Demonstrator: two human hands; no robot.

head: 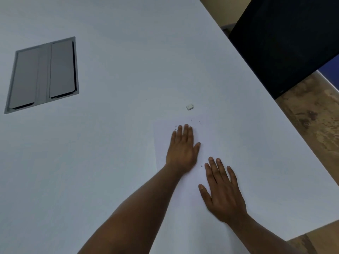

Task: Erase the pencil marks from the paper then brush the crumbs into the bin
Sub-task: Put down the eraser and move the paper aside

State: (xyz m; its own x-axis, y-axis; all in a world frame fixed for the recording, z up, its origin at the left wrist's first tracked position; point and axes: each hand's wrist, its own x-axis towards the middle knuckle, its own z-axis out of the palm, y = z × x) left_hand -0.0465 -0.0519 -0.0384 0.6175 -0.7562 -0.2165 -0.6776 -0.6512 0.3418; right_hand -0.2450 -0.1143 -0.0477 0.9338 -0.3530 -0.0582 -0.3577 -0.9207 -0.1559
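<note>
pale grey worktop (113,162) fills most of the view, its right edge running diagonally from 12 o'clock down to 4 o'clock. beyond that edge lie a mottled brown floor (311,129) and a dark panel (286,43) at 1 o'clock. a grey double-flap hatch (43,75) is set flush into the worktop at 10 o'clock, both flaps closed.

white paper (183,208) lies flat on the worktop from centre down to 6 o'clock. no pencil marks can be made out on it. small dark crumbs (199,122) are scattered on its far end, with a few more (201,166) between the hands.

left hand (182,151) rests palm down on the far part of the paper, fingers (186,131) straight and close together, holding nothing; some crumbs sit just beside the fingertips. right hand (222,195) rests palm down on the paper at 5 o'clock, fingers (213,167) straight and slightly spread, holding nothing.

white eraser (189,107) lies on the bare worktop just beyond the paper's far edge, apart from both hands.
</note>
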